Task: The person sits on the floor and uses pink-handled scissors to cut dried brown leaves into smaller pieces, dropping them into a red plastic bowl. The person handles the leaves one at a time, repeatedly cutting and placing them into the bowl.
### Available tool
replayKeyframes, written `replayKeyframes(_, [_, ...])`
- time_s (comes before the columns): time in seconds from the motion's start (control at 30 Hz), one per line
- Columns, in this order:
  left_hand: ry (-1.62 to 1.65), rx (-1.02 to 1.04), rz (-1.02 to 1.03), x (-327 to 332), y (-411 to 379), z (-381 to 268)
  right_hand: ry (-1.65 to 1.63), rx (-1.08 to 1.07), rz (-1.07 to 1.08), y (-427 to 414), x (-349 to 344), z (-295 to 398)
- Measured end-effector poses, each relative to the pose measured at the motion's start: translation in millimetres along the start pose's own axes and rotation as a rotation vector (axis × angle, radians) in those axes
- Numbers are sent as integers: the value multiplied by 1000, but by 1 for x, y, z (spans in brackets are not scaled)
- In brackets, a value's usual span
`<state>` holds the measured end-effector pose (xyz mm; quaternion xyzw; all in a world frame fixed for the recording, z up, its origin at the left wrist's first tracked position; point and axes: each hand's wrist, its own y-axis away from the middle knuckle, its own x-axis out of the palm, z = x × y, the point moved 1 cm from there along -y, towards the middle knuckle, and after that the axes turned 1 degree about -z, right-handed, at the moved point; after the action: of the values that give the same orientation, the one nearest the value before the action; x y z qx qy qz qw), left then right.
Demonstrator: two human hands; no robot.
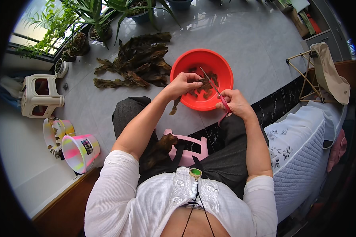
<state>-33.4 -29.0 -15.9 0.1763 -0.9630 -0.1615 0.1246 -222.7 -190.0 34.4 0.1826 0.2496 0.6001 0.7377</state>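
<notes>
A round red plastic basin [181,63] stands on the floor before me, with cut pieces of brown-green dried seaweed [207,94] inside. Over its near left rim, my left hand [184,85] pinches a strip of the seaweed, whose tail [174,107] hangs outside the basin. My right hand [236,103] grips red-handled scissors [224,103] at the right rim. Their blades point up and left across the basin, close to the strip; whether they are parted I cannot tell. Another seaweed piece [160,148] lies over my left thigh.
A heap of long seaweed fronds [142,60] lies on the grey tiles left of the basin. Potted plants [101,31] line the window side. Left are a white plastic stool [44,94] and two colourful buckets [80,152]; right, a bed [296,160] and a folding chair [329,74].
</notes>
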Motion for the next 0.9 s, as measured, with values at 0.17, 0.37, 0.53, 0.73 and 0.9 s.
replayKeyframes(0.17, [37, 35, 6, 9, -1, 2, -27, -98, -164, -10, 1, -11])
replayKeyframes(0.37, [118, 115, 151, 33, 1, 7, -235, -193, -194, -18, 9, -3])
replayKeyframes(0.53, [-129, 79, 110, 30, 4, 7, -254, -239, -164, -8, 10, 13])
replayKeyframes(0.73, [-272, 98, 143, 29, 4, 8, -264, -267, -157, 0, 2, 21])
replayKeyframes(0.9, [15, -62, 225, 22, 2, 9, -219, -281, -252, -2, -18, 10])
